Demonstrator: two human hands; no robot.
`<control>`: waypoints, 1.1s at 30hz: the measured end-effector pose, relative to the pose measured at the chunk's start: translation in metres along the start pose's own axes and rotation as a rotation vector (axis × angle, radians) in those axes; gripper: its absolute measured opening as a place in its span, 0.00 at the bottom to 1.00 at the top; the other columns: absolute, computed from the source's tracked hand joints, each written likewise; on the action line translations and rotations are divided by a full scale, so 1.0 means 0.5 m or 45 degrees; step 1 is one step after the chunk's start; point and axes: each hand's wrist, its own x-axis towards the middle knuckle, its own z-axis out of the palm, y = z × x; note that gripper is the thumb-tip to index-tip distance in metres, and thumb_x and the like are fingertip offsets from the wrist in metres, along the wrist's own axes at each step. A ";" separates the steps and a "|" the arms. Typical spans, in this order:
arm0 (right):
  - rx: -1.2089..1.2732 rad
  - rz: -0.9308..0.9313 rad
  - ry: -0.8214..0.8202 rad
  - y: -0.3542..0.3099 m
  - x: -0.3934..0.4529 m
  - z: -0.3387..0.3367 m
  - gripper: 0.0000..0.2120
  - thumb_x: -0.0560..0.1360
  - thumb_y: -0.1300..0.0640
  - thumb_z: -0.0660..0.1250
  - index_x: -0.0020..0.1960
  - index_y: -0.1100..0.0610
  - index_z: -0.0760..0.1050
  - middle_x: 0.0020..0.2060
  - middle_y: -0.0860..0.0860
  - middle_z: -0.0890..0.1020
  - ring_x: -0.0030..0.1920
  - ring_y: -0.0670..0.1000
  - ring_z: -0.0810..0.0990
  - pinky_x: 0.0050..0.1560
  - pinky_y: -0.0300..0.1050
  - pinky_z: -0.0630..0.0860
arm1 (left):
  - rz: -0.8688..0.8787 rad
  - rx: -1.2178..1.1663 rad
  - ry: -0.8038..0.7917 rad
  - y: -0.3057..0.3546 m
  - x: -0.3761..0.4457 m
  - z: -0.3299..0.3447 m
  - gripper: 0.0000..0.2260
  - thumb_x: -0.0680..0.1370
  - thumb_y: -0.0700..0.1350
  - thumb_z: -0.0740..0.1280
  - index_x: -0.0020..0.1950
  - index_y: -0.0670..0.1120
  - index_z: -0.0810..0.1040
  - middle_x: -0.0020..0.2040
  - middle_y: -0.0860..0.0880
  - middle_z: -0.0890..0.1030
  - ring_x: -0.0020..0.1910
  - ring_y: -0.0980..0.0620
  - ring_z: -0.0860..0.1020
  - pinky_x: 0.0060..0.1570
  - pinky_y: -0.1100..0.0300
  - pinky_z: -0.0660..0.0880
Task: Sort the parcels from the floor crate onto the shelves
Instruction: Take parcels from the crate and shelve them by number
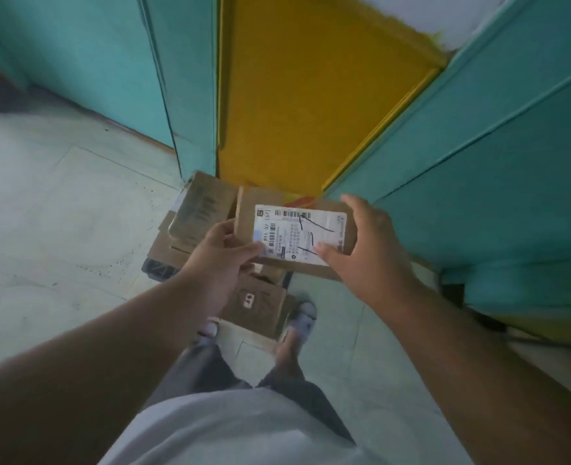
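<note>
I hold a flat brown cardboard parcel [297,229] with a white shipping label face up, in front of my body. My left hand [223,260] grips its left edge, thumb on top near the label. My right hand [361,250] grips its right end, thumb on the label and fingers curled over the far corner. Below the parcel, on the floor, lie several more brown cardboard parcels [196,213], one with a small white sticker [257,303]. A dark crate edge [158,271] shows under them; most of the crate is hidden.
Teal shelving panels rise at the left [163,78] and right [478,156], with a yellow panel [304,95] between them. The pale tiled floor [59,213] spreads to the left. My feet in light sandals [302,317] stand beside the parcels.
</note>
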 end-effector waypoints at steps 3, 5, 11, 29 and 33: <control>0.181 0.219 0.054 0.019 -0.083 -0.018 0.30 0.70 0.44 0.76 0.65 0.49 0.65 0.59 0.50 0.75 0.46 0.44 0.78 0.30 0.27 0.65 | 0.096 0.094 -0.092 0.037 -0.035 0.006 0.28 0.64 0.45 0.78 0.63 0.46 0.77 0.56 0.43 0.84 0.54 0.44 0.84 0.59 0.46 0.79; 0.304 0.330 0.076 0.044 -0.142 -0.031 0.27 0.68 0.42 0.77 0.58 0.48 0.65 0.52 0.47 0.78 0.41 0.42 0.79 0.29 0.30 0.67 | 0.183 0.162 -0.178 0.049 -0.061 0.034 0.28 0.64 0.46 0.79 0.63 0.47 0.78 0.57 0.43 0.84 0.55 0.44 0.84 0.59 0.45 0.79; 0.736 0.568 0.209 0.174 -0.333 -0.104 0.20 0.71 0.44 0.75 0.54 0.47 0.67 0.47 0.43 0.82 0.42 0.46 0.85 0.39 0.46 0.84 | 0.694 0.924 -0.398 0.014 -0.186 0.237 0.29 0.73 0.47 0.77 0.69 0.61 0.70 0.61 0.52 0.79 0.55 0.49 0.81 0.51 0.50 0.83; 1.071 1.031 0.872 0.791 -1.119 -0.288 0.17 0.72 0.51 0.76 0.56 0.44 0.72 0.45 0.40 0.85 0.40 0.37 0.83 0.32 0.33 0.77 | 0.865 1.137 -1.224 -0.565 -0.592 0.966 0.32 0.65 0.53 0.80 0.65 0.60 0.70 0.58 0.57 0.82 0.55 0.54 0.83 0.55 0.47 0.81; 1.089 1.101 0.962 0.919 -1.162 -0.314 0.16 0.73 0.52 0.75 0.57 0.46 0.73 0.46 0.41 0.84 0.37 0.34 0.82 0.31 0.31 0.75 | 0.870 1.154 -1.303 -0.643 -0.614 1.117 0.32 0.66 0.52 0.81 0.66 0.58 0.70 0.58 0.57 0.82 0.56 0.55 0.82 0.56 0.47 0.81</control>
